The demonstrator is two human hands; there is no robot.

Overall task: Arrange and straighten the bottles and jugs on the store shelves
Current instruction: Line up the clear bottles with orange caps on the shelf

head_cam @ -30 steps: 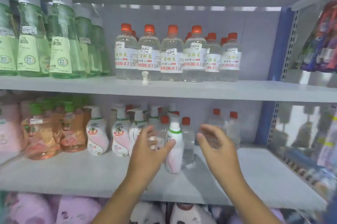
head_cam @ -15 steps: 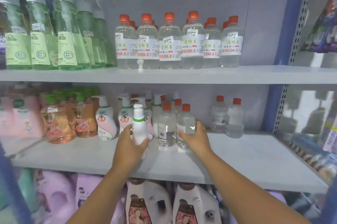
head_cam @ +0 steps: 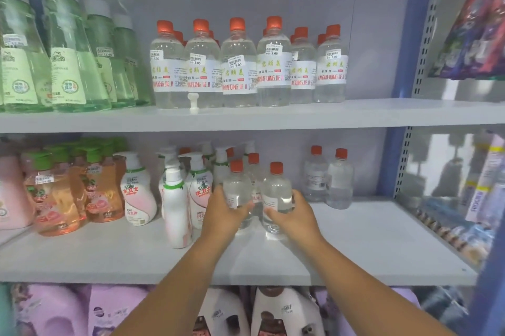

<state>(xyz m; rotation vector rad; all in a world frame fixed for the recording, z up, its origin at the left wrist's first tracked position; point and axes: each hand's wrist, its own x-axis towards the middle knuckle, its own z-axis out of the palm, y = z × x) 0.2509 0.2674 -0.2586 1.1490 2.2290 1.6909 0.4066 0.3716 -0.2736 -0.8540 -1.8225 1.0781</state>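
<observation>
On the middle shelf (head_cam: 355,248) two small clear bottles with red caps stand side by side. My left hand (head_cam: 224,212) grips the left clear bottle (head_cam: 236,185) low on its body. My right hand (head_cam: 295,215) grips the right clear bottle (head_cam: 276,191) the same way. A third red-capped bottle (head_cam: 254,169) stands just behind them. A white pump bottle (head_cam: 176,204) with a green neck band stands free to the left of my left hand, in front of a row of similar pink-and-white pump bottles (head_cam: 138,191).
Two more clear bottles (head_cam: 328,177) stand further right at the back. Orange soap bottles (head_cam: 60,193) fill the left. The upper shelf carries green bottles (head_cam: 68,48) and larger clear red-capped bottles (head_cam: 240,62). White jugs (head_cam: 278,314) and purple packs sit below.
My left hand has let go of the white pump bottle, now standing on the shelf, and moved right onto a clear bottle. My right hand stays on the other clear bottle.
</observation>
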